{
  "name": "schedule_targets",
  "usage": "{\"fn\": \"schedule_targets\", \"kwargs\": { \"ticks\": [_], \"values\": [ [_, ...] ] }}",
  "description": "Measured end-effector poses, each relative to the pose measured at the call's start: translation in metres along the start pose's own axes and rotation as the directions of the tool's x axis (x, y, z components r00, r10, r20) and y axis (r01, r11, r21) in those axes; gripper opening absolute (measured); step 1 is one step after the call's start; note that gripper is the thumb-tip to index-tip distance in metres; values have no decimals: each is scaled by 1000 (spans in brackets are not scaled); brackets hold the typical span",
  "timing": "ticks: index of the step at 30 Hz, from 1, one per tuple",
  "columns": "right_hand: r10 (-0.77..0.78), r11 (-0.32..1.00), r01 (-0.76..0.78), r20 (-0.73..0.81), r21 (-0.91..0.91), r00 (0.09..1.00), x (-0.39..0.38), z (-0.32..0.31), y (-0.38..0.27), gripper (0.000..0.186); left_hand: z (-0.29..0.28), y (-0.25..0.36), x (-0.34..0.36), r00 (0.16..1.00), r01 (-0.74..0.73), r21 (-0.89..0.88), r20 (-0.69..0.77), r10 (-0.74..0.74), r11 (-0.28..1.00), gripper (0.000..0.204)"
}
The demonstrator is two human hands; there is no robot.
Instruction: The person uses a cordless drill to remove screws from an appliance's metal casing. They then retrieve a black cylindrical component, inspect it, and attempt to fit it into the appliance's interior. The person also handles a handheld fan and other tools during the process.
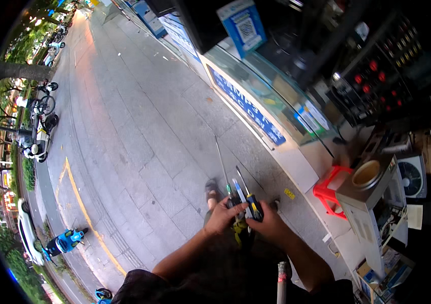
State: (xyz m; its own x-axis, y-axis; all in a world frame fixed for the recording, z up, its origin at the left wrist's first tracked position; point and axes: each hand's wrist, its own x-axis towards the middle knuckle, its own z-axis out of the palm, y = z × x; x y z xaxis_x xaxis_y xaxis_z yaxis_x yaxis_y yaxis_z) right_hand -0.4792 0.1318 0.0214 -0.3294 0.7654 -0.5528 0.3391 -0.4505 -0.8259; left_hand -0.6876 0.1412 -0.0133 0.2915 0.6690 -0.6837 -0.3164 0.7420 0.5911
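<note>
In front of my body, my left hand [220,217] is closed round a bunch of hand tools, its thumb stretched across them. A long thin metal shaft [221,161] points away from this hand, with a green part near its base. Beside it a blue-and-pale slim tool [238,189] sticks up. My right hand [270,223] is closed at the black and yellow handle of a screwdriver [255,207], whose blade points away from me. Below the fingers more yellow and black handles [241,232] show; their kind is hard to make out.
Grey paving [139,137] stretches ahead. A glass shop counter [256,76] runs along the right, with a red plastic stool [329,191] and an old metal cabinet [364,213] nearer. Parked scooters [40,129] and a blue bike [66,242] stand left. A cigarette [281,283] juts in below.
</note>
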Motion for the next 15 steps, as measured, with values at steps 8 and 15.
{"fn": "schedule_targets", "kwargs": {
  "ticks": [8,15],
  "values": [
    [126,989,-123,-32,83,991,67,68,-51,52,-127,61,6,991,77,-184,-90,-94,980,43],
    [160,970,-140,87,-197,983,153,116,-116,56,-297,153,-12,999,-18,-513,23,34,858,52]
  ]
}}
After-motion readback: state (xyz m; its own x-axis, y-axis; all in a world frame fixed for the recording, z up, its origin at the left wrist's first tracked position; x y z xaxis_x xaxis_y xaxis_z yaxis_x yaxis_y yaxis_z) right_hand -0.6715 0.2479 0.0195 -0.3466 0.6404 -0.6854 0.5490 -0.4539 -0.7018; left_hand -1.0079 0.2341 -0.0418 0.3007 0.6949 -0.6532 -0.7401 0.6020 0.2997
